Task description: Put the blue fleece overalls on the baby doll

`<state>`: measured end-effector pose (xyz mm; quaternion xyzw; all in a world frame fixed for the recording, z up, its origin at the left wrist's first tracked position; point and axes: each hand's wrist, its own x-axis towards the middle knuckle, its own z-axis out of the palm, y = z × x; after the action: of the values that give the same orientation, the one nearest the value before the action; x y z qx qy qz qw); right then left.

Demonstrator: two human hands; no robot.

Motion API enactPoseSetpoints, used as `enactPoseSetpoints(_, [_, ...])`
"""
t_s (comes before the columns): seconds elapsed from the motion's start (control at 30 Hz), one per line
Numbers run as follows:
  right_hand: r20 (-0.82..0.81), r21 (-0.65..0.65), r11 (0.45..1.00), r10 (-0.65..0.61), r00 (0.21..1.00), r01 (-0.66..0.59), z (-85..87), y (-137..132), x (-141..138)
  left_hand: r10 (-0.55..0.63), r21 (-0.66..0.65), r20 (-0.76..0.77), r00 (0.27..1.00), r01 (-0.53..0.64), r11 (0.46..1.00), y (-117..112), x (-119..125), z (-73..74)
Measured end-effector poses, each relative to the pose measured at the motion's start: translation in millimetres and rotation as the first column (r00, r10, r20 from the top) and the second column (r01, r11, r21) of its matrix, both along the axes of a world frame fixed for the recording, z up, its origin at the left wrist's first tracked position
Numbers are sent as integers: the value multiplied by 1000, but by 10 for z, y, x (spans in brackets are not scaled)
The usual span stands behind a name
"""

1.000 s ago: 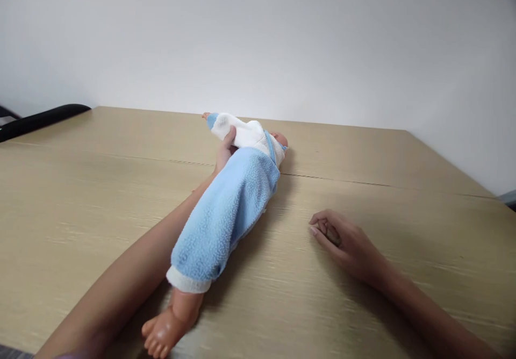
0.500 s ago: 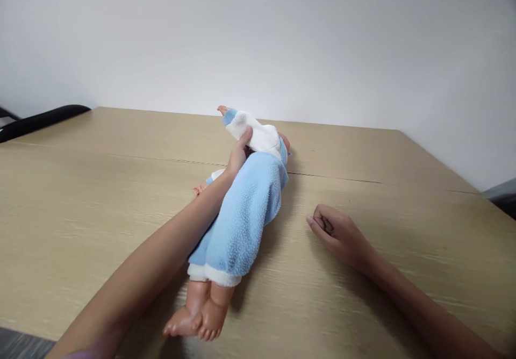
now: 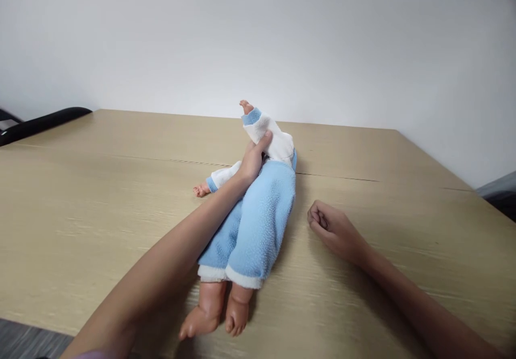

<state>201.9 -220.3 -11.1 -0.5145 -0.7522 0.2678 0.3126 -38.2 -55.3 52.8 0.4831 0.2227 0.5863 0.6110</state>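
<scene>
A baby doll (image 3: 264,214) in fleecy light-blue trousers and a white top with blue cuffs lies on the table, its bare feet toward me. My left hand (image 3: 257,152) grips it at the chest and upper arm, thumb over the white sleeve. One doll arm points up and away; the other rests on the tabletop to the left. The doll's head is hidden behind its body. To the right of the doll, my right hand (image 3: 332,227) rests on the table, fingers curled into a loose fist, apart from the doll.
The wooden table (image 3: 121,198) has a seam running across it. Behind it rises a plain white wall (image 3: 258,42). A black curved chair part (image 3: 48,122) stands at the left edge, and a dark object (image 3: 500,195) at the right edge.
My left hand has turned the doll toward its back and shifted it slightly right. Its legs have come apart and its far arm shows more. My right hand has barely moved.
</scene>
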Motion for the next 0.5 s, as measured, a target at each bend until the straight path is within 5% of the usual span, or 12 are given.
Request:
enactPoseSetpoints(0.17, [-237, -99, 994, -72, 969, 50, -71, 59, 31, 83, 179, -240, 967, -40, 983, -96, 155, 28])
enactPoseSetpoints(0.33, [-604, -285, 956, -237, 761, 72, -46, 194, 125, 235, 445, -554, 799, 45, 894, -230, 415, 7])
enactPoseSetpoints(0.4, [-707, -398, 917, -311, 635, 6, -18, 260, 207, 329, 536, -673, 663, 130, 834, -342, 535, 14])
enactPoseSetpoints(0.5, [-779, -453, 888, -354, 518, -75, 8, 338, 350, 554, 638, -766, 327, 271, 721, -549, 693, 52])
